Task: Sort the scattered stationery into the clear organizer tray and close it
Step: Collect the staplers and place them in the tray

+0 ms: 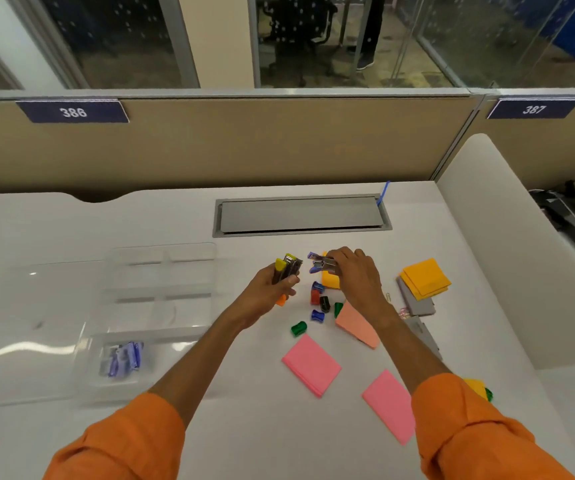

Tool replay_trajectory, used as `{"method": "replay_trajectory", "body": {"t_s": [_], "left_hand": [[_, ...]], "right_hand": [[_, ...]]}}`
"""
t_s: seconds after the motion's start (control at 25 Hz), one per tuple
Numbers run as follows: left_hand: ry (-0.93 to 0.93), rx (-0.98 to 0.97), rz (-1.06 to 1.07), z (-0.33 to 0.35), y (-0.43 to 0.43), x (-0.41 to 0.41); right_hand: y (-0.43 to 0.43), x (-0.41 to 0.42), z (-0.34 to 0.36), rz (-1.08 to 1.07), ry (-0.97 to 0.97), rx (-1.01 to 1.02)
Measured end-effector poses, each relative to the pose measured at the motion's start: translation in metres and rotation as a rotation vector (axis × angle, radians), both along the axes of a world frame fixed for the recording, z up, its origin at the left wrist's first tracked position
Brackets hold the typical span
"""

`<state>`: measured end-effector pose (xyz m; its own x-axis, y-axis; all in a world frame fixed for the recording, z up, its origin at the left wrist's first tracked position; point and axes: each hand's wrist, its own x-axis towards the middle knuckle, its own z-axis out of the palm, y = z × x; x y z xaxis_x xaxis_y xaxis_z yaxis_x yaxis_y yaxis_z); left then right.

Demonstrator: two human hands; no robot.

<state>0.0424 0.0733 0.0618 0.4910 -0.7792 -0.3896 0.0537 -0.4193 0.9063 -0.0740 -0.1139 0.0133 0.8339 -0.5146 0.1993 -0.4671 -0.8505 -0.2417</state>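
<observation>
The left hand (272,289) is gripping a bunch of staplers (287,268), yellow ends up. The right hand (355,275), at its 3 o'clock, is pinching a purple stapler (322,263) above an orange pad (331,280). The tray (154,306) is lying open at 9 o'clock, purple items (123,358) in its near compartment. Sharpeners (317,303) and pink notes (310,363) are lying at 6 o'clock.

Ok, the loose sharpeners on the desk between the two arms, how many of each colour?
blue sharpeners: 2
green sharpeners: 2
red sharpener: 1
black sharpener: 1
Total: 6
</observation>
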Motion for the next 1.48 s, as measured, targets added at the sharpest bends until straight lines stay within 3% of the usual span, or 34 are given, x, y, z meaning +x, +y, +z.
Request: {"method": "replay_trajectory", "body": {"t_s": [0.36,0.6,0.8,0.96,1.08,1.48], "left_hand": [[-0.046,-0.002,0.149,0.011,0.12,0.017],[-0.204,0.057,0.096,-0.001,0.184,0.041],[-0.547,0.292,-0.141,-0.032,0.204,0.061],[-1.069,0.466,-0.457,-0.051,0.206,0.056],[-1.247,0.537,-0.511,-0.064,0.197,0.048],[-1.209,0.57,-0.462,-0.068,0.186,0.053]], "right_hand": [[0.149,0.034,0.019,-0.005,-0.03,0.507],[0.221,0.054,0.017,0.052,0.092,0.418],[0.241,0.053,0.007,0.043,0.22,0.254],[0.24,0.049,0.006,0.015,0.234,0.204],[0.241,0.046,0.008,-0.011,0.242,0.196],[0.241,0.032,0.007,-0.059,0.239,0.24]]}}
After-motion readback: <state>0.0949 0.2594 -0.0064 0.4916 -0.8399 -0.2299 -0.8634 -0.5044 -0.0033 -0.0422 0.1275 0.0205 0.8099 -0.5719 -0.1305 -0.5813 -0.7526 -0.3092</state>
